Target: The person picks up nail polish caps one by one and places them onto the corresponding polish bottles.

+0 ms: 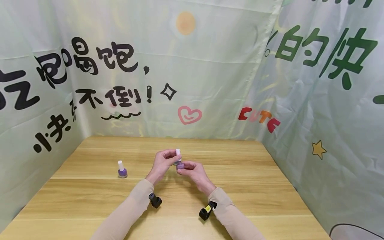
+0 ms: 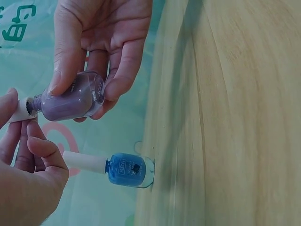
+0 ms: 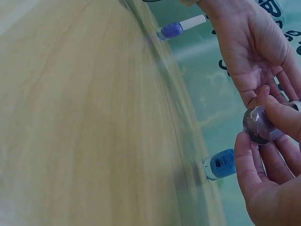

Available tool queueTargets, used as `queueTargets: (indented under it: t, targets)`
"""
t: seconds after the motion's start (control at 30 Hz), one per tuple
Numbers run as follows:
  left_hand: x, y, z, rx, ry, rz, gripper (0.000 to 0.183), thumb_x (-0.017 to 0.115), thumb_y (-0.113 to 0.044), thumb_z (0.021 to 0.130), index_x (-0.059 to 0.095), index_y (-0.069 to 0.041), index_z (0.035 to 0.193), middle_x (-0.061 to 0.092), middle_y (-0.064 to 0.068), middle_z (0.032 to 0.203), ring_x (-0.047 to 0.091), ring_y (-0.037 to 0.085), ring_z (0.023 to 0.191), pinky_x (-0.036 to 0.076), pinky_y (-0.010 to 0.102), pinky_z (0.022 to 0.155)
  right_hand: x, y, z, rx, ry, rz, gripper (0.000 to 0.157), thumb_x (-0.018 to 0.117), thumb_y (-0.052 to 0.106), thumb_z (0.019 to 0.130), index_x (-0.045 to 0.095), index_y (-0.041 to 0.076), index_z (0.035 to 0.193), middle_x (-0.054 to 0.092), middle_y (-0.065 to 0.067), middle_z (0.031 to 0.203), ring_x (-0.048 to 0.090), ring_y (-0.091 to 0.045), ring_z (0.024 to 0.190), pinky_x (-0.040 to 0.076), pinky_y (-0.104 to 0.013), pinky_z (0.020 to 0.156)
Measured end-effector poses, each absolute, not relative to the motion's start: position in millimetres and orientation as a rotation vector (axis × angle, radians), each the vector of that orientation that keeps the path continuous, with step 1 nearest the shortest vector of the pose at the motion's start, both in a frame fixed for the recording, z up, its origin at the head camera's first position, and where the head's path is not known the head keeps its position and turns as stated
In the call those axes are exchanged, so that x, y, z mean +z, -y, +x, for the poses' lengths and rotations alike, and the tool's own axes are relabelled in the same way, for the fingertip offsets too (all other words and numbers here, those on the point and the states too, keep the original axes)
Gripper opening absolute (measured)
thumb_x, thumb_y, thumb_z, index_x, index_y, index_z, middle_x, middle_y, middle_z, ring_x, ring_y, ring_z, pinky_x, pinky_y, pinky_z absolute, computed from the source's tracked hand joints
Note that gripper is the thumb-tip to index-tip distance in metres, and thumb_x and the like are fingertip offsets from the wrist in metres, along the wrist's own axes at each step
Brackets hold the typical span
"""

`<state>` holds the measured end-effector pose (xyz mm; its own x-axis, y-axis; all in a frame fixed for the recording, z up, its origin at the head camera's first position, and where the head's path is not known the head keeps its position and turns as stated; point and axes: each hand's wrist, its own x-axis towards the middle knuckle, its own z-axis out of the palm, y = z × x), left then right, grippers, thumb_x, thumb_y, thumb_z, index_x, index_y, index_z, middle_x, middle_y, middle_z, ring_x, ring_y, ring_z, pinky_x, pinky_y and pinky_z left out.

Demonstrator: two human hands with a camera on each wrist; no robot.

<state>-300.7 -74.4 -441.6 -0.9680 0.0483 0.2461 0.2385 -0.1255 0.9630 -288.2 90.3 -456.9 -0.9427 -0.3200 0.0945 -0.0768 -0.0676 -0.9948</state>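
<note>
In the left wrist view, a nail polish bottle with greyish purple polish lies tilted between my hands. My right hand holds its glass body between thumb and fingers. The white cap is pinched by my left hand. Part of the threaded neck shows between cap and glass. A blue nail polish bottle with a white cap stands on the table just beyond the hands; in the head view they mostly hide it.
A second purple nail polish bottle, capped in white, stands upright to the left on the wooden table. Printed curtains enclose the table at the back and both sides. Each wrist wears a black camera mount.
</note>
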Motion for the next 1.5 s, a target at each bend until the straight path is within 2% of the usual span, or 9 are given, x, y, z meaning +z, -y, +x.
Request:
queueTargets:
  t: [0.2,0.3,0.5,0.73,1.2,1.5]
  targets:
    - [-442.5,74.1,-301.1,-2.187,2.021,-0.344,0.035,0.076,-0.022,0.073,0.066,0.0,0.098,0.066,0.009,0.089,0.057,0.02,0.081,0.047,0.03,0.07,-459.5,-89.2,-290.1,-2.141,-2.041,-0.426,0.036,0.077,0.01,0.071,0.066,0.0,0.104,0.067,-0.011,0.096,0.063,-0.02,0.089,0.05,-0.032,0.078]
    - [-442.9,74.2,-301.5,-2.163,2.033,-0.352,0.038,0.076,-0.022,0.073,0.065,0.003,0.098,0.066,0.009,0.088,0.057,0.021,0.081,0.047,0.027,0.068,-459.5,-88.6,-290.4,-2.141,-2.045,-0.429,0.036,0.077,0.01,0.071,0.066,0.0,0.104,0.067,-0.01,0.096,0.063,-0.019,0.089,0.05,-0.032,0.078]
    - [-442.8,74.7,-300.6,-2.161,2.045,-0.355,0.042,0.077,-0.023,0.073,0.063,0.005,0.1,0.066,0.008,0.089,0.057,0.02,0.082,0.048,0.027,0.069,-460.3,-88.4,-291.6,-2.138,-2.06,-0.443,0.037,0.076,0.009,0.072,0.065,-0.002,0.105,0.067,-0.012,0.096,0.063,-0.018,0.088,0.05,-0.032,0.077]
    - [-442.5,74.2,-300.3,-2.165,2.033,-0.322,0.033,0.078,-0.023,0.071,0.067,-0.003,0.094,0.066,0.008,0.087,0.057,0.02,0.081,0.048,0.029,0.068,-461.1,-87.3,-292.8,-2.141,-2.06,-0.426,0.036,0.077,0.009,0.071,0.066,0.0,0.104,0.067,-0.011,0.096,0.062,-0.019,0.089,0.049,-0.032,0.079]
    - [-442.6,70.0,-299.1,-2.092,2.056,-0.295,0.03,0.078,-0.023,0.07,0.068,-0.004,0.092,0.062,0.006,0.079,0.056,0.018,0.075,0.047,0.026,0.064,-458.0,-87.6,-290.4,-2.15,-2.09,-0.397,0.036,0.077,0.011,0.071,0.067,0.002,0.104,0.067,-0.011,0.096,0.063,-0.02,0.089,0.049,-0.033,0.079]
    - [-445.0,74.1,-299.7,-1.977,2.135,-0.418,0.017,0.074,-0.017,0.076,0.069,-0.008,0.09,0.063,0.006,0.076,0.054,0.019,0.069,0.044,0.026,0.06,-460.1,-88.0,-289.8,-2.13,-2.052,-0.446,0.032,0.073,0.008,0.075,0.066,0.0,0.105,0.067,-0.012,0.097,0.063,-0.021,0.09,0.049,-0.033,0.08]
